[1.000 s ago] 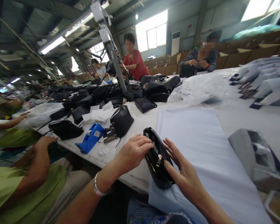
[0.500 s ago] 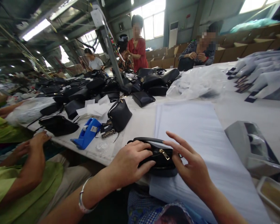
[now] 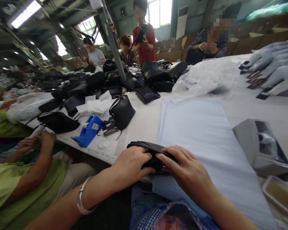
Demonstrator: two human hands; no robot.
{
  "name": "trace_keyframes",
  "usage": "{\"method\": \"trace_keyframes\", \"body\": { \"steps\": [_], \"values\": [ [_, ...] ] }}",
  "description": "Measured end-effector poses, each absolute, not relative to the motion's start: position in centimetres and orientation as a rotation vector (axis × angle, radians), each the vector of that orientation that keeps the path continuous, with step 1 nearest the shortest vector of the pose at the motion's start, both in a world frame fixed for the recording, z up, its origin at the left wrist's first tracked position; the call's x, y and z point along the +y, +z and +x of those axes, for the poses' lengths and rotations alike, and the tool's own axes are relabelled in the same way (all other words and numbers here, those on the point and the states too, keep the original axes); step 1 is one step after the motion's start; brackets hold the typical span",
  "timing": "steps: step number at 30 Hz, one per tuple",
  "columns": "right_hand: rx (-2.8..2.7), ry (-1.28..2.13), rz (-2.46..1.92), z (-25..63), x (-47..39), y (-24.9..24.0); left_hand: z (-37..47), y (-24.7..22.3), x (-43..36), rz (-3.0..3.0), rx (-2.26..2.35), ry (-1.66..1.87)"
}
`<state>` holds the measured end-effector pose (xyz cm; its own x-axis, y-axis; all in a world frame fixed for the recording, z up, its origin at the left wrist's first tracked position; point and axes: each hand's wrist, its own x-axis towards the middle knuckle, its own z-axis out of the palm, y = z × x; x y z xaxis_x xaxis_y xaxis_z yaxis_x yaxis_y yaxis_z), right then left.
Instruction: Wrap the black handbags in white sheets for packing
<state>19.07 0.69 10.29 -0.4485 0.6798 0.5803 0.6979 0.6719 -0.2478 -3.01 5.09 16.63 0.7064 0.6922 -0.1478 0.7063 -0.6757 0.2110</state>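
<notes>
A small black handbag (image 3: 150,146) lies at the table's front edge, partly hidden under both hands. My left hand (image 3: 134,159) grips its left part, the fingers bent into the top and the thumb along the near side. Over its right part, my right hand (image 3: 186,163) is closed with the fingers curled across the top. Between the hands a bit of the gold zip pull shows; most of the zip is covered. White sheets of paper (image 3: 192,121) lie beyond and beside the bag.
Left of the sheets are a black bag (image 3: 123,111) with tags and a blue tape dispenser (image 3: 88,130). A grey tape dispenser (image 3: 261,148) and a shallow tray (image 3: 280,195) sit right. Black bags (image 3: 156,76) pile up behind. A co-worker in green (image 3: 31,179) sits left.
My right hand has come down from spread fingers onto the bag's right part, covering the zip pull. The far person in red now holds up a black bag.
</notes>
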Motion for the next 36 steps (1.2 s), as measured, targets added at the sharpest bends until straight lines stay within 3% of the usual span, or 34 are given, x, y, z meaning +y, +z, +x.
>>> {"method": "trace_keyframes", "body": {
  "steps": [5,12,22,30,36],
  "values": [
    [-2.212,-0.047,-1.099,19.8,0.2,10.6,-3.6,17.3,4.6,2.626,0.934,-0.131],
    [-2.184,-0.076,-1.067,20.2,-0.7,10.2,-4.0,15.3,2.7,2.907,0.749,0.085],
    [-2.565,-0.108,-0.886,19.0,0.4,12.3,-3.8,18.7,3.7,2.305,0.761,-0.118],
    [-2.588,-0.048,-0.817,20.7,1.8,12.1,-4.7,16.1,6.1,2.128,1.086,0.323],
    [-2.596,-0.116,-0.876,20.7,2.1,12.6,-4.5,18.5,6.8,2.191,0.83,-0.05]
  ]
}}
